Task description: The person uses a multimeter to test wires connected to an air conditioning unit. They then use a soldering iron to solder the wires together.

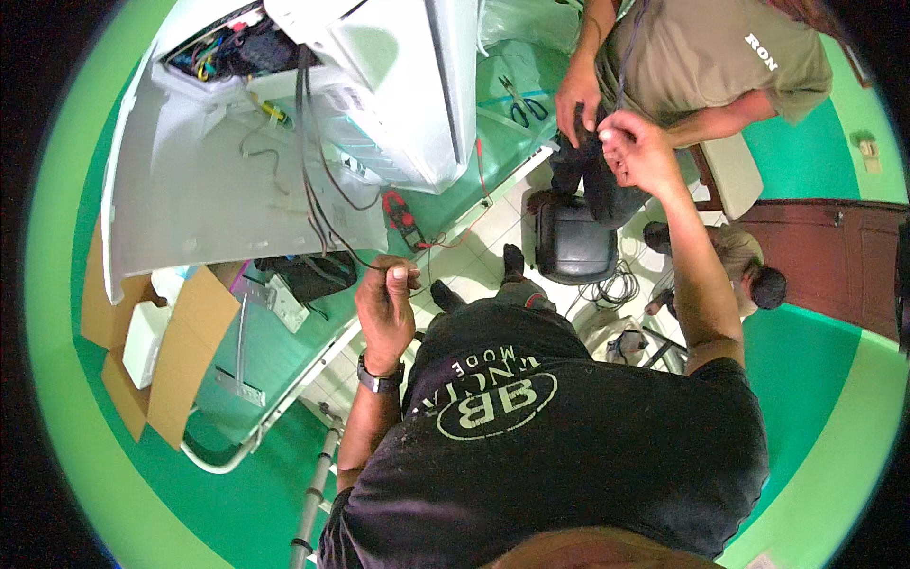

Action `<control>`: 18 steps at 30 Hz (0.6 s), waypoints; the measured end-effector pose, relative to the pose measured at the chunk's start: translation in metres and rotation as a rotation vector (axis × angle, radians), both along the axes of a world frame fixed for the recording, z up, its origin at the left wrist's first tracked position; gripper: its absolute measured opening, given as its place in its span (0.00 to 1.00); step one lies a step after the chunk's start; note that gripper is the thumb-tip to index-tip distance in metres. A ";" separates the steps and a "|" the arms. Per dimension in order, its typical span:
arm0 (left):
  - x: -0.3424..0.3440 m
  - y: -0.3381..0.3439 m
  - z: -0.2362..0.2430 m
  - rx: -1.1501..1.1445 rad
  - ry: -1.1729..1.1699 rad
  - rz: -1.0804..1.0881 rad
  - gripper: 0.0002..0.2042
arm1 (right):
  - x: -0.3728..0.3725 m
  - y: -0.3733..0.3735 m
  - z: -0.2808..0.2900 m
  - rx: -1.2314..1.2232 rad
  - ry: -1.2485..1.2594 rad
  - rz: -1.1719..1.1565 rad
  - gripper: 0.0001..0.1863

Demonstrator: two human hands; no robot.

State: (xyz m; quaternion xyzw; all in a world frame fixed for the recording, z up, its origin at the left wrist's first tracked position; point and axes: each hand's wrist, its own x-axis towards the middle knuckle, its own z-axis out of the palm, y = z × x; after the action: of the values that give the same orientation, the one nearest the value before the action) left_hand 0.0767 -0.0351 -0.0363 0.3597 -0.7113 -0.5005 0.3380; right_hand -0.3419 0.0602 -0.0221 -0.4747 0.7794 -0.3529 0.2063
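Note:
My left hand (385, 308), with a dark watch on the wrist, pinches a thin dark cable (318, 213) between thumb and fingers. That cable hangs from the wiring bay (248, 52) of a white appliance (379, 85), which looks like an air conditioner's indoor unit with its cover panel swung open. My right hand (642, 156) is raised, fingers curled closed, beside a co-worker's hand (576, 102). A thin cord (628, 52) runs down the co-worker's shirt to my right hand's fingers; whether they grip it is hidden. The co-worker's hands are near dark cloth (592, 152).
A red clamp meter (402, 218) and dark-handled scissors (523, 106) lie on the green-topped table. At left stands an open cardboard box (194, 356). A black padded seat (574, 242) and coiled cable (616, 287) are on the floor side. Another person (739, 266) is low at right.

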 end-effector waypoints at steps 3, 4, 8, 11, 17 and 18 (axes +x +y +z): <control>0.002 0.006 0.000 0.010 0.000 0.026 0.13 | -0.014 -0.019 0.014 -0.188 -0.384 -0.193 0.05; 0.004 0.008 0.002 0.010 -0.009 0.039 0.13 | -0.019 -0.026 0.013 -0.208 -0.341 -0.141 0.06; 0.013 0.013 -0.001 0.002 -0.015 0.112 0.12 | -0.008 -0.047 0.021 -0.233 -0.320 -0.026 0.07; 0.022 0.006 0.007 0.100 0.001 0.191 0.10 | -0.017 -0.047 0.021 -0.206 -0.216 -0.003 0.09; 0.025 0.004 0.005 0.013 0.081 0.190 0.07 | -0.001 -0.063 0.004 -0.310 -0.308 -0.076 0.13; 0.025 0.009 0.007 0.100 0.119 0.215 0.07 | 0.001 -0.069 -0.005 -0.303 -0.232 -0.084 0.13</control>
State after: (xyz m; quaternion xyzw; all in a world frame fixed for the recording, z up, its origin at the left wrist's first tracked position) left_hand 0.1020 -0.0265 -0.0293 0.4199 -0.6215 -0.5167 0.4128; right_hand -0.3411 -0.0093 -0.0267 -0.4236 0.7075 -0.5269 0.2057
